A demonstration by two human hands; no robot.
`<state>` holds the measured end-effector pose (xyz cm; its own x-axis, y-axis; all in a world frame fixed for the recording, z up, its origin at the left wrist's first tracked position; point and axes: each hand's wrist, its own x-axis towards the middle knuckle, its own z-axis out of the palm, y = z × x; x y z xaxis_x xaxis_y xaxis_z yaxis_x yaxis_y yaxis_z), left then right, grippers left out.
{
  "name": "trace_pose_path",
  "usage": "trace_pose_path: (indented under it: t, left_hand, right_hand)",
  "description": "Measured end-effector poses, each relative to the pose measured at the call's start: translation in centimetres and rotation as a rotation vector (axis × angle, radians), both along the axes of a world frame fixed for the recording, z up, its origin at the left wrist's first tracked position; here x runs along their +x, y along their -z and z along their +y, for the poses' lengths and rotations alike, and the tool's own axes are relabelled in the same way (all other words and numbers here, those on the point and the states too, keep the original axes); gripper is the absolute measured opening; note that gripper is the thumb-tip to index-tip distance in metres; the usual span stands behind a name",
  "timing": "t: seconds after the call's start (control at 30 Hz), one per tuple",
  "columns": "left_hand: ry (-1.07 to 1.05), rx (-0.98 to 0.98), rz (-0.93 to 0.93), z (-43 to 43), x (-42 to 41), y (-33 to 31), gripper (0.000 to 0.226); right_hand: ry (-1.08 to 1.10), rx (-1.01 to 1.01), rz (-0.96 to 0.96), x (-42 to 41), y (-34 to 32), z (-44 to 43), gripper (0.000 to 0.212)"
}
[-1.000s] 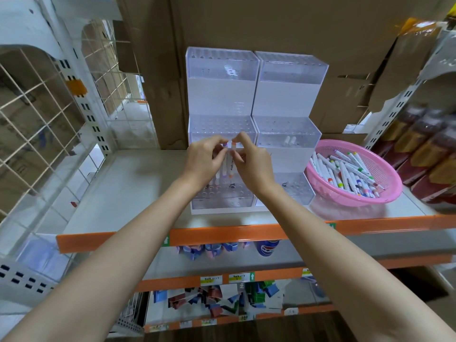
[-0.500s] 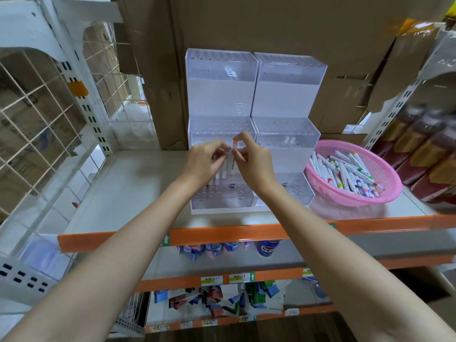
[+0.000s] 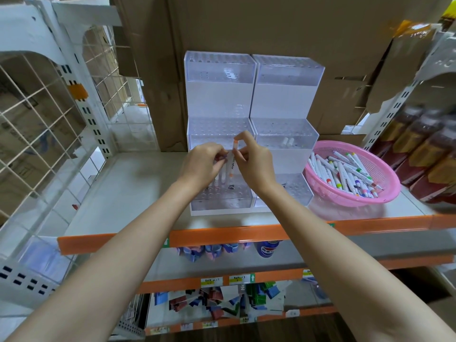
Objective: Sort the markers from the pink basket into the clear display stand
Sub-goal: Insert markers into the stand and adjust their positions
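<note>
Two clear stepped display stands (image 3: 219, 99) with rows of holes sit side by side on the shelf. My right hand (image 3: 254, 161) pinches a white marker with an orange band (image 3: 232, 165) upright over the lowest tier of the left stand. My left hand (image 3: 204, 161) holds other white markers (image 3: 222, 175) beside it, their lower ends at the holes. A pink basket (image 3: 385, 193) to the right holds several white markers (image 3: 345, 174) with coloured caps. Two marker ends (image 3: 288, 142) show in the right stand's middle tier.
The stands rest on a grey shelf (image 3: 128, 193) with an orange front edge (image 3: 222, 236). Cardboard boxes (image 3: 271, 25) fill the back. Brown bottles (image 3: 424, 144) stand at the right, a white wire grid (image 3: 37, 119) at the left. Lower shelves hold packets.
The hands stay at the left stand's lowest tier; my right hand has lifted slightly, and the orange-banded marker it pinches now stands a little higher.
</note>
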<state>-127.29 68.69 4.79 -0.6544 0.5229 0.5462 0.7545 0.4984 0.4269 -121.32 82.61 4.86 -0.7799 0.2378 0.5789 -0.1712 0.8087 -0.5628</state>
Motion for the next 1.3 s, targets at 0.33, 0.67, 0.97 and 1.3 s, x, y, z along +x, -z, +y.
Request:
trace_pose_path:
  t: [0.33, 0.67, 0.97, 1.3]
  left_hand:
    - [-0.036, -0.200, 0.239, 0.0, 0.5, -0.5, 0.002]
    - [-0.009, -0.149, 0.286, -0.6, 0.3, 0.7, 0.006]
    - [0.047, -0.156, 0.317, -2.8, 0.5, 2.0, 0.036]
    - [0.020, -0.256, 0.315, -2.7, 1.1, 1.8, 0.051]
  right_hand:
    - [-0.002, -0.018, -0.006, -0.2, -0.1, 0.0, 0.007]
    - [-0.015, 0.005, -0.022, 0.1, -0.2, -0.1, 0.010]
    - [-0.033, 0.031, -0.086, 0.2, 0.2, -0.2, 0.016]
    - [-0.028, 0.076, -0.113, -0.2, 1.4, 0.0, 0.009]
